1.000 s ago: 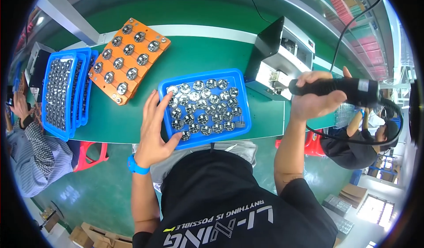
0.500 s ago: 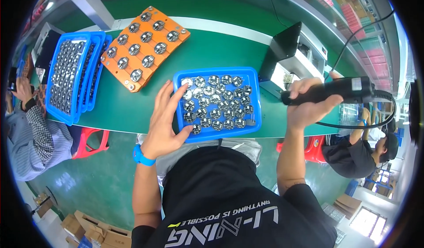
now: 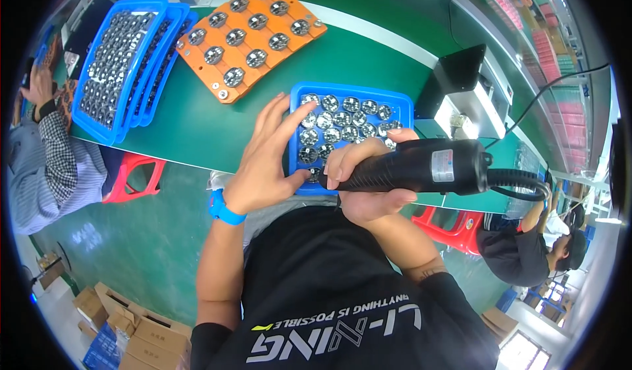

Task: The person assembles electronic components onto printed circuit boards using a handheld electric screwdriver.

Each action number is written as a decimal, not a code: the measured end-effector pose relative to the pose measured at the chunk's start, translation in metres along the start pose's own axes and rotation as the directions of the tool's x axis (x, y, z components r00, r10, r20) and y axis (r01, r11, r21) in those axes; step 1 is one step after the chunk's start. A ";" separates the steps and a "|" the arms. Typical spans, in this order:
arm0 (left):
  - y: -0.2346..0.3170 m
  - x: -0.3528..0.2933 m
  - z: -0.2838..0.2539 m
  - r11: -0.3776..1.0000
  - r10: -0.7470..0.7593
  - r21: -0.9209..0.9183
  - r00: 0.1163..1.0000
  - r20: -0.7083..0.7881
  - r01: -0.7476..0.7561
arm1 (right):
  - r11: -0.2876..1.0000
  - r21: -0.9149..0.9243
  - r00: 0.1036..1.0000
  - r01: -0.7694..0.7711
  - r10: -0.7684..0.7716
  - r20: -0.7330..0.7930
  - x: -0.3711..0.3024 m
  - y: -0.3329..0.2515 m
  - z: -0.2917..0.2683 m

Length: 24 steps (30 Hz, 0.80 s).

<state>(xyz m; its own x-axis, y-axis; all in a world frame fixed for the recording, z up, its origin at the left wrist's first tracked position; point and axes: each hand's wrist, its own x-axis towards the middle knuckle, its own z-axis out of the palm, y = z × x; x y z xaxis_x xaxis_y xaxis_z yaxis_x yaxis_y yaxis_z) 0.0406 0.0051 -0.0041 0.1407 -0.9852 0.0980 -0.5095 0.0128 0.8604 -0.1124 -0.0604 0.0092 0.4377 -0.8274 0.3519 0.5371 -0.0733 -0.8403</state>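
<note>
A blue plastic tray in front of me holds rows of small round silver-and-black parts. My left hand lies over the tray's left edge with fingers spread; its index fingertip is at the upper left parts and its thumb at the lower left one. My right hand is wrapped round a black corded electric screwdriver, held level over the tray's lower right. Its tip end is beside my left thumb, at the lower left part. The tool and hand hide several parts.
An orange fixture plate with round parts lies beyond the tray. Stacked blue trays stand at left, a black-and-silver bench device at right. The tool's cable trails right. Co-workers sit at both sides, near red stools.
My right hand has brought the electric screwdriver leftward from beside the bench device to over the tray. My left hand keeps its place at the tray; the whole view has shifted.
</note>
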 end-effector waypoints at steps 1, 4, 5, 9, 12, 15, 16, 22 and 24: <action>0.001 0.000 0.000 1.000 -0.008 -0.014 1.000 0.002 0.008 | 1.000 -0.016 1.000 0.004 -0.004 0.006 -0.002 0.002 0.000; 0.001 -0.001 0.000 0.999 -0.020 -0.028 1.000 0.002 0.020 | 0.991 0.131 0.998 0.014 -0.006 -0.061 -0.005 0.007 0.004; 0.000 -0.001 0.000 0.999 -0.020 -0.028 1.000 0.004 0.020 | 0.998 0.052 0.999 0.035 -0.034 -0.010 -0.006 0.010 0.000; -0.003 -0.001 0.001 1.000 0.010 0.026 1.000 -0.007 -0.010 | 0.995 -0.054 0.995 0.090 -0.087 0.057 -0.006 0.012 0.000; -0.003 -0.001 0.002 1.000 0.017 0.027 1.000 -0.015 -0.017 | 0.994 -0.037 0.992 0.103 -0.099 0.081 -0.009 0.014 0.000; -0.004 0.001 0.002 1.000 0.022 0.020 1.000 -0.018 -0.022 | 0.992 -0.073 0.989 0.105 -0.096 0.114 -0.009 0.013 0.000; -0.004 0.001 0.002 1.000 0.021 0.021 1.000 -0.020 -0.021 | 0.992 -0.073 0.989 0.105 -0.096 0.115 -0.011 0.011 0.000; -0.003 0.001 0.002 0.999 0.030 0.031 0.999 -0.033 -0.029 | 0.996 -0.093 0.964 -0.004 0.029 0.265 -0.012 0.010 -0.003; -0.002 0.001 0.003 0.999 0.033 0.036 0.999 -0.040 -0.031 | 0.991 -0.112 0.928 -0.076 0.111 0.355 -0.003 -0.004 -0.009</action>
<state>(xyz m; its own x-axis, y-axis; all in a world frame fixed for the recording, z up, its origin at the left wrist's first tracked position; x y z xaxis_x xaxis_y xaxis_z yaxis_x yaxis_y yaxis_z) 0.0398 0.0038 -0.0074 0.1577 -0.9766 0.1460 -0.5442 0.0374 0.8381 -0.1221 -0.0623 0.0077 0.7218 -0.5787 0.3796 0.4182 -0.0724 -0.9055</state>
